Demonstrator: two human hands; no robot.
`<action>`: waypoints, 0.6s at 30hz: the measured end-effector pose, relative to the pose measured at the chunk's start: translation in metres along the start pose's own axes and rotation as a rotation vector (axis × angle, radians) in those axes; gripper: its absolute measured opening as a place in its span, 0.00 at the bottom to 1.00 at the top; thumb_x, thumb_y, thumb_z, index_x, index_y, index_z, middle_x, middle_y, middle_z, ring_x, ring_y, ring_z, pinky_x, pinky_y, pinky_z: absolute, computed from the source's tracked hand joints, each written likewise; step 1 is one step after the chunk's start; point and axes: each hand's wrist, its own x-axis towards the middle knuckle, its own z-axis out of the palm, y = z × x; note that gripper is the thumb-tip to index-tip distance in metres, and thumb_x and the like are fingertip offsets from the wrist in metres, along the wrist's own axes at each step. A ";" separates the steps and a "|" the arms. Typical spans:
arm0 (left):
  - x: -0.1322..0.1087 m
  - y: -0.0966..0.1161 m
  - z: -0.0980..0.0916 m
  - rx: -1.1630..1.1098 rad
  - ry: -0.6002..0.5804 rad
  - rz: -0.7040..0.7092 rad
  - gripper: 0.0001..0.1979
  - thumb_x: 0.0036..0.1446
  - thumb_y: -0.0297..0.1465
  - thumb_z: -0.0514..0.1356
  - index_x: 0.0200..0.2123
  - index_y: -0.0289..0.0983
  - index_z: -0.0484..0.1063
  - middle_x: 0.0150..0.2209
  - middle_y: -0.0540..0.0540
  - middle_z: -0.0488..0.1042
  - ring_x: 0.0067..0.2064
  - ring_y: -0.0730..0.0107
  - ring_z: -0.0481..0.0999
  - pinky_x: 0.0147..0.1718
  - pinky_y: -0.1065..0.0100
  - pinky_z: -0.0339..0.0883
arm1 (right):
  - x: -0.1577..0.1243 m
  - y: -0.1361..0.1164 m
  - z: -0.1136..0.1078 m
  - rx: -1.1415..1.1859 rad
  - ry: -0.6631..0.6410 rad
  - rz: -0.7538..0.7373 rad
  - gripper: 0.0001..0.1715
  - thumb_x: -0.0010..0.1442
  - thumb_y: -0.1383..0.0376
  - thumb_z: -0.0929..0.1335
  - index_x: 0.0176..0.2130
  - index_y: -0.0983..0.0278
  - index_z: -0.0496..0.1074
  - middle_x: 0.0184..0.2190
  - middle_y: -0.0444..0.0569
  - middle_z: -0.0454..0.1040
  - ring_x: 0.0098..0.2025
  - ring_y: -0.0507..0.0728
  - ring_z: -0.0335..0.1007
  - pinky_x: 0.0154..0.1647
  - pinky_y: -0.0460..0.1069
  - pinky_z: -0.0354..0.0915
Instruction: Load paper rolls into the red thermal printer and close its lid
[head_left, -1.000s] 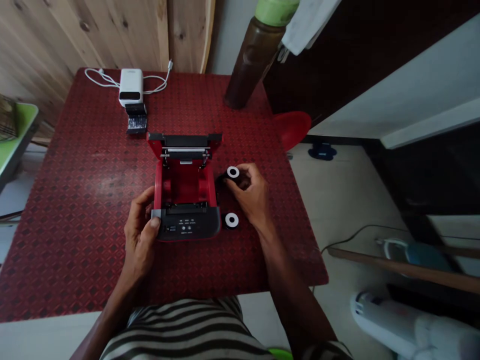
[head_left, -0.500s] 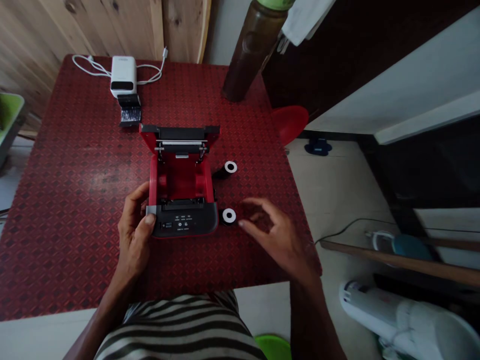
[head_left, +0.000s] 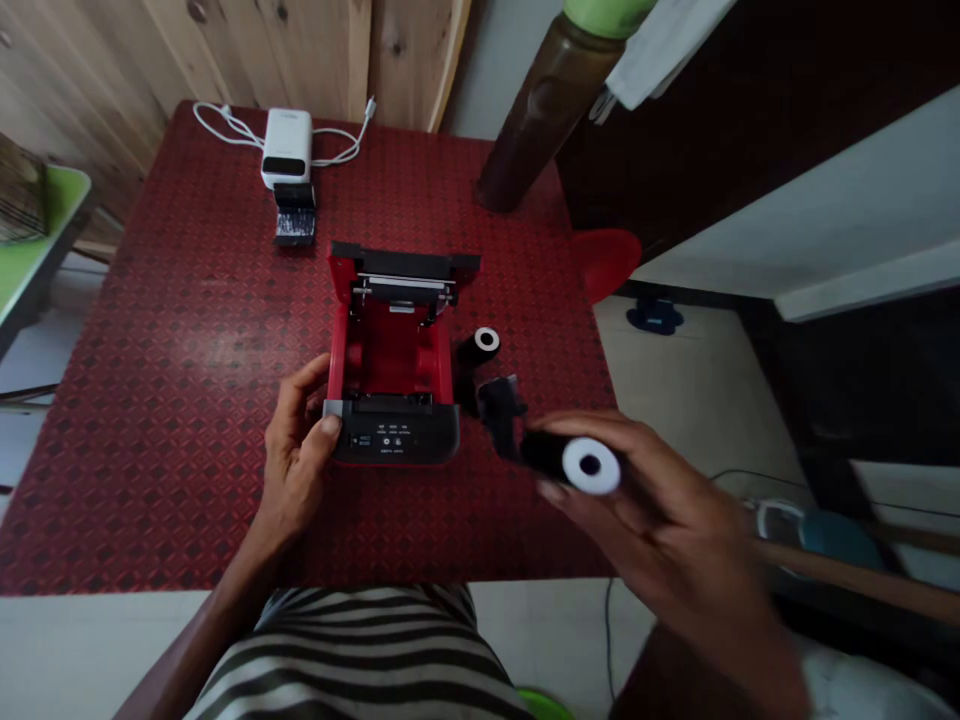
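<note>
A red and black label printer (head_left: 397, 435) stands on the table, its lid raised and its red inside bare. My left hand (head_left: 300, 440) grips its left front corner, thumb on top and fingers along the side. To the right, my right hand (head_left: 660, 500) is closed around a black ribbon roll (head_left: 546, 455) with a white ring-shaped end, held above the table. Loose, crumpled black film (head_left: 501, 412) trails from that roll toward the printer. A second black roll (head_left: 474, 348) with a white end lies beside the printer's right side.
A white device (head_left: 288, 148) with a white cable sits at the back left of the patterned red table (head_left: 187, 430). At the back right stands a tall brown bottle (head_left: 540, 110) with a green cap. A red stool (head_left: 607, 262) shows past the right edge.
My right hand has taken hold of the nearer roll and lifted it right and toward me, drawing out black film. My left hand still holds the printer. The camera view has shifted.
</note>
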 end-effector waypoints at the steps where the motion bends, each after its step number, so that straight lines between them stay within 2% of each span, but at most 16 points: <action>1: -0.001 0.000 0.000 -0.008 -0.002 -0.014 0.27 0.76 0.50 0.65 0.71 0.46 0.77 0.65 0.41 0.83 0.56 0.53 0.85 0.52 0.54 0.81 | 0.007 -0.015 -0.010 -0.033 -0.102 -0.050 0.18 0.75 0.60 0.76 0.62 0.47 0.80 0.54 0.47 0.87 0.56 0.63 0.87 0.58 0.56 0.82; 3: -0.002 0.000 0.000 -0.029 0.001 -0.047 0.28 0.76 0.50 0.65 0.72 0.46 0.76 0.66 0.41 0.82 0.58 0.51 0.85 0.54 0.53 0.81 | 0.029 -0.039 -0.012 -0.079 -0.279 -0.198 0.20 0.78 0.61 0.74 0.65 0.48 0.77 0.56 0.47 0.87 0.57 0.62 0.87 0.58 0.55 0.82; 4: -0.003 -0.001 0.000 -0.034 -0.001 -0.060 0.29 0.76 0.50 0.65 0.73 0.46 0.75 0.67 0.41 0.82 0.59 0.51 0.84 0.55 0.53 0.80 | 0.043 -0.046 -0.005 -0.118 -0.307 -0.214 0.21 0.78 0.63 0.73 0.66 0.51 0.75 0.58 0.49 0.87 0.59 0.63 0.86 0.61 0.56 0.81; 6: -0.004 -0.001 -0.001 -0.032 -0.013 -0.068 0.29 0.76 0.49 0.65 0.73 0.45 0.74 0.69 0.40 0.80 0.62 0.49 0.83 0.56 0.51 0.79 | 0.071 -0.051 0.019 -0.216 -0.276 -0.330 0.16 0.77 0.69 0.71 0.60 0.56 0.77 0.54 0.51 0.87 0.54 0.63 0.86 0.57 0.58 0.81; 9: -0.004 0.000 -0.001 -0.035 -0.038 -0.060 0.28 0.77 0.47 0.64 0.74 0.45 0.74 0.71 0.39 0.79 0.66 0.46 0.82 0.61 0.47 0.78 | 0.103 -0.045 0.060 -0.405 -0.324 -0.348 0.11 0.74 0.73 0.72 0.51 0.59 0.78 0.48 0.52 0.87 0.50 0.64 0.85 0.54 0.59 0.79; 13: -0.005 0.002 -0.001 -0.072 -0.041 -0.117 0.30 0.77 0.48 0.64 0.75 0.46 0.72 0.72 0.37 0.77 0.72 0.41 0.78 0.70 0.39 0.71 | 0.116 -0.040 0.091 -0.610 -0.297 -0.349 0.17 0.70 0.80 0.70 0.49 0.60 0.78 0.44 0.53 0.86 0.49 0.66 0.83 0.50 0.58 0.76; 18: -0.006 0.000 0.000 -0.089 -0.038 -0.130 0.30 0.77 0.49 0.65 0.75 0.45 0.72 0.73 0.37 0.76 0.74 0.41 0.75 0.72 0.39 0.69 | 0.124 -0.041 0.103 -0.713 -0.332 -0.314 0.18 0.67 0.81 0.70 0.48 0.60 0.80 0.41 0.55 0.86 0.49 0.67 0.83 0.47 0.57 0.73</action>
